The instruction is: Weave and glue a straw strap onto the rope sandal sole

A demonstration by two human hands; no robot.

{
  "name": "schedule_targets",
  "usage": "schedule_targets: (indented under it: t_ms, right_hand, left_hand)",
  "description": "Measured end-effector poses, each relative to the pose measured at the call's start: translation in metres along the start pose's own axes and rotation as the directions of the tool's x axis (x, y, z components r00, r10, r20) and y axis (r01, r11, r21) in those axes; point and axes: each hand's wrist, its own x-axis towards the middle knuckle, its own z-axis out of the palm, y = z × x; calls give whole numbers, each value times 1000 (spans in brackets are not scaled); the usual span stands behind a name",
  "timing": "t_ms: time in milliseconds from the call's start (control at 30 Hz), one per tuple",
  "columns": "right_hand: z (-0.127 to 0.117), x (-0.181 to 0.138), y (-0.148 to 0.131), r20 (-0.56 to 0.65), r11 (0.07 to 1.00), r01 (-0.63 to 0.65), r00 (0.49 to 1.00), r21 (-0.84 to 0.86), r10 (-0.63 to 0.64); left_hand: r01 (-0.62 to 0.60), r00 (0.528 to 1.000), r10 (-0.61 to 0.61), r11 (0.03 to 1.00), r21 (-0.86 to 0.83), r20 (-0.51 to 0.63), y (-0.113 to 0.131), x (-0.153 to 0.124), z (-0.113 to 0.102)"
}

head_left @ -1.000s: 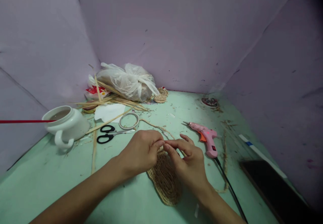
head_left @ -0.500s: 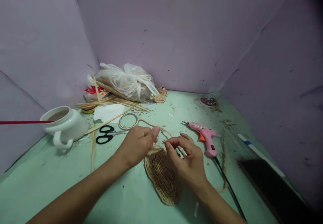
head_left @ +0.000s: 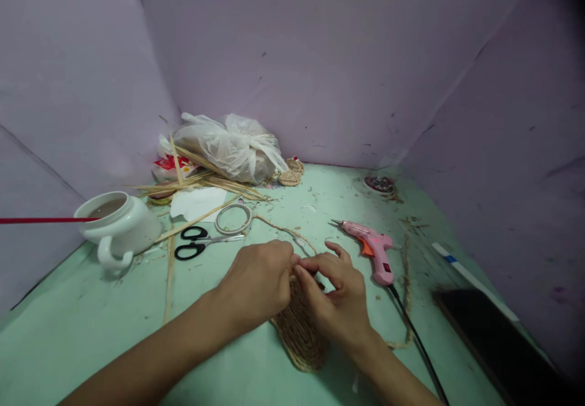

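Note:
A flat oval mat of coiled jute rope (head_left: 299, 336) lies on the green table (head_left: 91, 333) right under my hands. My left hand (head_left: 260, 281) is closed on the mat's far edge, fingers curled down over it. My right hand (head_left: 336, 299) pinches the rope at that same edge, thumb and forefinger pressed together against my left fingertips. A loose jute rope (head_left: 283, 230) runs from the mat away to the upper left.
A pink glue gun (head_left: 372, 250) with a black cord (head_left: 414, 333) lies to the right. Black scissors (head_left: 196, 244), a tape ring (head_left: 233, 218), a white cup (head_left: 119, 226), straw sticks (head_left: 205, 183) and a plastic bag (head_left: 233, 147) lie at the left and back. Purple walls enclose the table.
My left hand, lifted off to the upper left half a second ago, has come back down onto the mat's far edge and now meets my right fingertips again.

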Motion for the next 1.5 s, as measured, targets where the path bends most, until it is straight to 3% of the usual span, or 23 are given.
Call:
schedule_targets:
  t_ms: [100,200,267,433,567,700,800,867,933,967,1067,1167,1300,1500]
  right_hand:
    - [-2,4,-2,54,967,-217,976,130,212]
    - [-5,10,-6,125,868,-440,898,228,422]
    - [-8,12,-6,188,787,-546,838,288,513]
    - [-12,14,0,386,566,-673,738,476,554]
    - [-14,14,6,489,450,-715,696,535,526]
    - [-10,12,7,453,510,-692,721,511,524]
    - [-6,11,8,356,595,-649,760,475,544]
    - [-4,10,8,296,606,-647,757,464,582]
    - [-3,9,8,257,594,-647,749,478,610]
    - [-2,8,8,249,589,-646,748,486,615]
    - [-2,7,8,251,578,-644,747,501,615]
    - [-2,6,9,255,573,-642,749,509,612]
    - [-2,5,11,254,594,-633,760,496,598]
    - [-3,5,7,211,723,-567,822,394,530]
  left_hand:
    - [-114,994,112,987,117,20,2,-2,-2]
    - [-211,974,224,948,239,-27,1,-3,-1]
    - [-304,930,355,888,345,-96,-1,-2,0]
    - [-518,745,638,737,433,-195,-10,2,1]
    - [-584,680,690,714,387,-248,-17,4,6]
    - [-593,710,673,730,340,-206,-18,5,9]
    - [-521,814,568,807,279,-124,-24,8,-7]
    - [-353,917,388,899,259,-98,-36,11,-24]
    - [-60,986,95,968,244,-135,-56,15,-40]
    - [45,992,-18,974,224,-124,-67,17,-44]
    - [93,995,-83,968,231,-53,-95,22,-45]
    - [121,993,-119,958,259,-25,-107,23,-33]
    - [159,987,-153,955,250,-44,-106,23,-25]
    - [180,974,-164,979,92,-159,-87,25,-40]
